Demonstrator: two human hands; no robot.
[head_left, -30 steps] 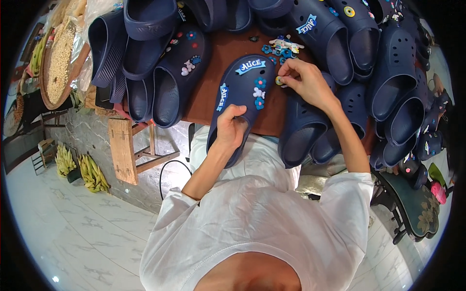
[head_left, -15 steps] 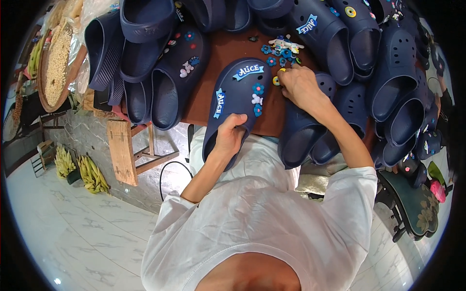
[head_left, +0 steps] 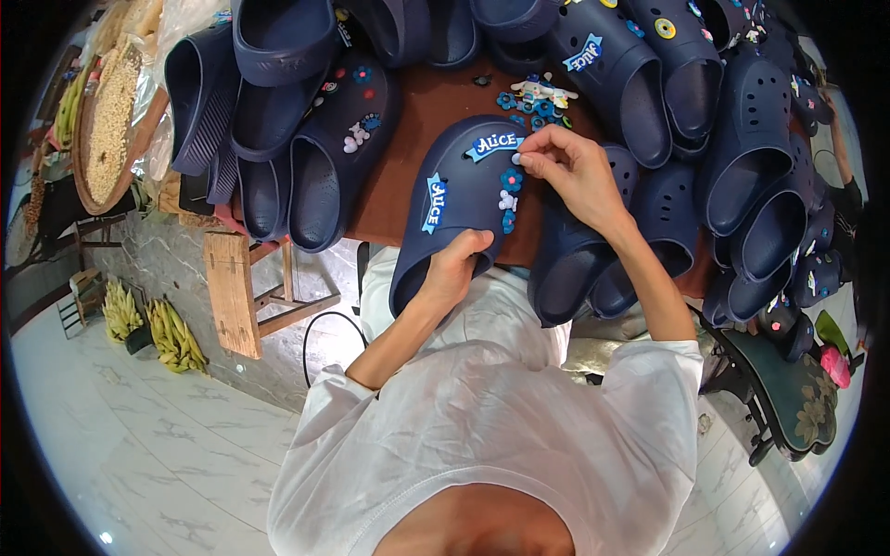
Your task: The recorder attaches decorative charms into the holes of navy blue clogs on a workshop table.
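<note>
- Shoe (head_left: 471, 199) is held over the near edge of the brown table (head_left: 425, 91), slanting: toe up and a bit right, heel down and left.
- Left hand (head_left: 451, 271) grips it near its opening, thumb on top, other fingers hidden.
- Right hand (head_left: 577, 176) is nearer the toe, thumb and finger pinched on a small round bit (head_left: 516, 159).
- That bit is at the toe's right side, just below the upper blue banner (head_left: 494, 144); I cannot tell if it touches the shoe.

From the clog (head_left: 468, 199) in my left grip (head_left: 454, 264), loose charms (head_left: 540, 99) lie on the bench (head_left: 417, 97) at one o'clock; my right grip (head_left: 582, 181) between two and three; other clogs (head_left: 564, 218) at three and ten; a stool (head_left: 232, 292) at eight.
</note>
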